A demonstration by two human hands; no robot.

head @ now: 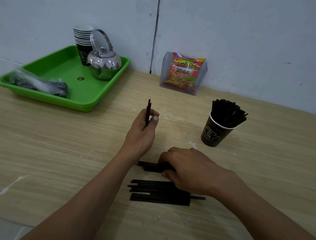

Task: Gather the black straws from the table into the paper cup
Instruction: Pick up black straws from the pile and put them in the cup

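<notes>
We are holding the left hand (pixel 143 130) raised mid-table, thumb and fingers pinching a few black straws (pixel 148 111) upright. The right hand (pixel 187 169) is lying palm-down near the front edge, fingers curling around a small bundle of straws (pixel 149 166) lying flat on the table (pixel 55 159) — grip closing on them. A loose pile (pixel 159 192) is sitting just nearer the front edge. The paper cup (pixel 215 133), already crowded with straws, is standing toward the right edge.

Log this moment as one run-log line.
left hand: holds few black straws upright | right hand: on table straws | paper cup: many straws in | stage: gathering
</notes>
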